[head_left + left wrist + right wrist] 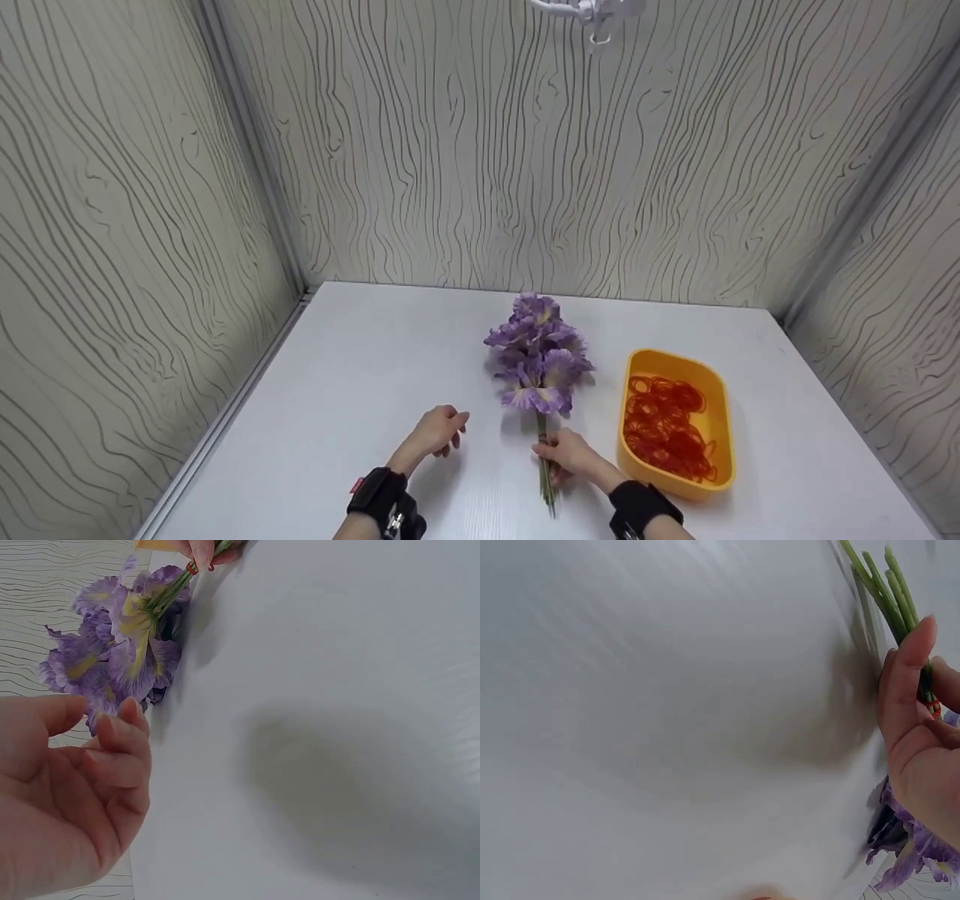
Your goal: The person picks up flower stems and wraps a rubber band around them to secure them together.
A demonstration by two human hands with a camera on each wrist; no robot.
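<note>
A bunch of purple artificial irises (538,352) lies at the middle of the white table, blooms toward the back wall. My right hand (570,451) grips its green stems (889,592) below the blooms, thumb and fingers curled round them. A red rubber band (933,706) circles the stems beside the right fingers. To the left of the bunch, my left hand (439,430) hovers over the table with fingers loosely bent. In the left wrist view nothing lies between the thumb and fingers of the left hand (82,787), which overlaps the lower blooms.
A yellow plastic tub (726,420) stands to the right of the flowers, near the right forearm. Many red rubber bands (664,427) lie in it. Wood-patterned panels (465,150) enclose the table (360,360) at the back and sides. A white fixture (592,11) hangs overhead.
</note>
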